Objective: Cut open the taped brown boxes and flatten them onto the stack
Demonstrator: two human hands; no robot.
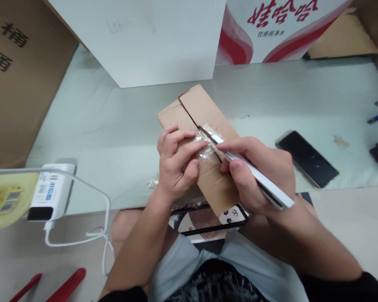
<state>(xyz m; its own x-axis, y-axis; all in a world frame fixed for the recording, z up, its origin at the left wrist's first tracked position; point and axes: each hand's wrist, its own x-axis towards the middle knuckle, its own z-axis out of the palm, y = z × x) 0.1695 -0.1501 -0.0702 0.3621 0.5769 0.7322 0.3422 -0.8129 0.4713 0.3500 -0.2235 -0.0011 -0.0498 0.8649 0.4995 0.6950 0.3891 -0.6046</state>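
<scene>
Grip of the right hand (261, 176) is firm: thumb and fingers are closed around the slim white-and-black handle of a utility knife (269, 186). Left hand (179, 161) lies with bent fingers over the left part of the work; whether it grips an edge or merely presses cannot be told. Both work over a pale green covered table (138, 117). Largest on it, at the far side, is a plain white carton (164, 42), with a red-and-white printed carton (280, 37) to its right. The small brown cardboard box (219, 186) sits mid-scene at the near side, slanted, its near end reaching over the table's edge above the lap. A black-screened phone (307, 157) lies to its right, well apart from the knife. Crumpled clear tape (204, 152) straddles the box's long dark seam, just beside the left fingertips. Smallest item noted: the narrow grey metal blade (204, 131), set at the seam and pointing to the far left. Principal hazard, in this inspector's judgement: a cut to the left fingers, should bunched tape deflect the blade sideways. Secondary: the overhanging end could tip under uneven pressure, spoiling the blade's line; too deep an angle could score whatever lies inside.
</scene>
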